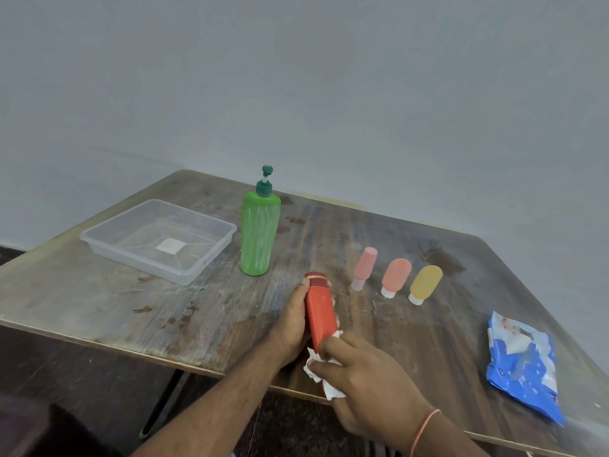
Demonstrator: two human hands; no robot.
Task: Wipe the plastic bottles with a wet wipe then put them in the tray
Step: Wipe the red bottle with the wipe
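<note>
My left hand (pixel 291 321) grips a red bottle (pixel 320 311) with a dark red cap, tilted over the table's near edge. My right hand (pixel 365 374) holds a crumpled white wet wipe (pixel 318 371) against the bottle's lower end. A tall green pump bottle (pixel 260 230) stands upright at mid table. To its left sits a clear plastic tray (pixel 99 237) with nothing in it. Three small bottles stand cap-down in a row on the right: pink (pixel 364 267), orange (pixel 395 275) and yellow (pixel 425 282).
A blue wet wipe pack (pixel 524 364) lies near the table's right front edge. The worn wooden table (pixel 164 308) meets a grey wall behind. The dark floor and a metal table leg (pixel 161 404) show below the near edge.
</note>
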